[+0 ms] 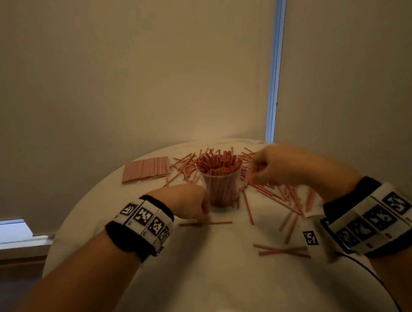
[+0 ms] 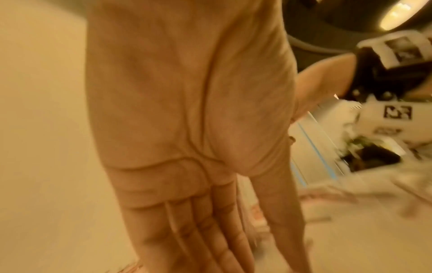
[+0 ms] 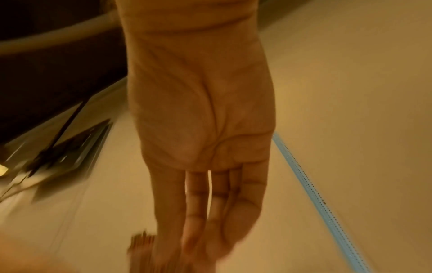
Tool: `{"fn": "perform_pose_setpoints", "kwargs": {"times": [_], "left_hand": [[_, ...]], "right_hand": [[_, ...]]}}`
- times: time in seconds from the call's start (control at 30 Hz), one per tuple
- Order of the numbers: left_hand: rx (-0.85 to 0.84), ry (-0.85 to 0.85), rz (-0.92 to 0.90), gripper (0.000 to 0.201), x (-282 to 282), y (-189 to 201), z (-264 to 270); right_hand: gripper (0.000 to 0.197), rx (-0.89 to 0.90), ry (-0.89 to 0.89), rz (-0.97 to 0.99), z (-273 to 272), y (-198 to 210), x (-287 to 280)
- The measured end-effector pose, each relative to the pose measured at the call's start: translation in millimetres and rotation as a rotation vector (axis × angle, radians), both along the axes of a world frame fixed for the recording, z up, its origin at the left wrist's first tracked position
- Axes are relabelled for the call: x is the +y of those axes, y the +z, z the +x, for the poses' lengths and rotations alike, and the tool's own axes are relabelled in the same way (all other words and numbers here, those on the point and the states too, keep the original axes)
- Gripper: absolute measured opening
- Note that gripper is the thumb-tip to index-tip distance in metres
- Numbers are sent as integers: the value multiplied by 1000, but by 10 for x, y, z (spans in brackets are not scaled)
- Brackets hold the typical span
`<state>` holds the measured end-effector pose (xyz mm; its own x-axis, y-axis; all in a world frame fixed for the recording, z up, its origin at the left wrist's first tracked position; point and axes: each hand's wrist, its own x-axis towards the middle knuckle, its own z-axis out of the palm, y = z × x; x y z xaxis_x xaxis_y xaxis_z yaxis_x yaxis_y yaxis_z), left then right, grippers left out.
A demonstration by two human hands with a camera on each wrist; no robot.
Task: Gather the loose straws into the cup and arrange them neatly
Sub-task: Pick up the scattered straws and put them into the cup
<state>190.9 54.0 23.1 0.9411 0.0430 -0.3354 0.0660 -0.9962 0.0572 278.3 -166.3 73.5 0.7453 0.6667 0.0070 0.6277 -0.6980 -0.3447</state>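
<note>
Clear plastic cup (image 1: 222, 187) packed w/ thin red straws, upright on round white bench (image 1: 182, 265). Left hand (image 1: 188, 201) fingers straight, touching single loose red straw (image 1: 218, 223). Right hand (image 1: 280, 164) fingers: grip unclear.

Loose straws (image 1: 269, 190) crowded the table (image 1: 188, 272) right of and behind the cup (image 1: 220, 186), a flat stack (image 1: 145, 169) lay to its left, while nearer ground was mostly bare.

The cup (image 1: 220, 184) is clear, glossy plastic, packed with thin red-and-white striped straws (image 1: 218, 163), seemingly paper. Left of the cup lies a matt pink wrapped stack (image 1: 145, 169). Under the cup, the round surface (image 1: 182, 265) looks smooth, pale and matt.
</note>
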Motion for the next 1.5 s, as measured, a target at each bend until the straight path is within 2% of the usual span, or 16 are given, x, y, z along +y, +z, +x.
{"fn": "perform_pose_setpoints", "kwargs": {"times": [0.13,0.17,0.2,0.3,0.37,0.47,0.7,0.77,0.87,1.0,1.07,1.17,1.27,1.33,1.4,1.5], "left_hand": [[-33,-64,191,12,-264,-126,-18],[-45,-75,208,22,-318,-152,-20],[-53,-90,224,28,-364,-167,-30],[-63,-105,291,10,-447,-203,-84],[-36,-104,313,25,-478,-218,-152],[-45,-81,282,26,-482,-241,-272],[-134,85,-133,48,-433,-217,-449],[-186,51,-173,44,-437,-195,-471],[-373,80,-335,38,-553,-113,-434],[-454,221,-919,44,-847,14,-286],[-414,262,-1173,43,-998,72,-220],[-295,290,-1324,40,-1124,95,-125],[-264,311,-1239,35,-1180,38,-8],[-269,312,-1026,42,-1174,2,85],[-268,247,-702,46,-1151,-22,183],[-321,149,-295,35,-1132,-66,348]], "right_hand": [[25,51,79,-533,-262,-369,-221],[32,58,87,-595,-319,-465,-258],[37,49,91,-618,-368,-547,-290],[32,-38,125,-549,-495,-637,-350],[21,-81,173,-527,-561,-617,-355],[18,-106,211,-578,-631,-587,-310],[20,-180,198,-661,-643,-658,-235],[13,-153,179,-532,-592,-592,-239],[9,-19,93,-103,-460,-398,-268],[9,121,3,380,-391,-178,-279],[10,117,-23,476,-377,-137,-296],[8,110,-55,465,-333,-129,-378],[11,245,-96,400,-218,-148,-557],[16,322,-195,306,-112,-189,-685],[23,285,-305,79,17,-275,-808],[18,175,-457,-362,218,-422,-1044]]}}
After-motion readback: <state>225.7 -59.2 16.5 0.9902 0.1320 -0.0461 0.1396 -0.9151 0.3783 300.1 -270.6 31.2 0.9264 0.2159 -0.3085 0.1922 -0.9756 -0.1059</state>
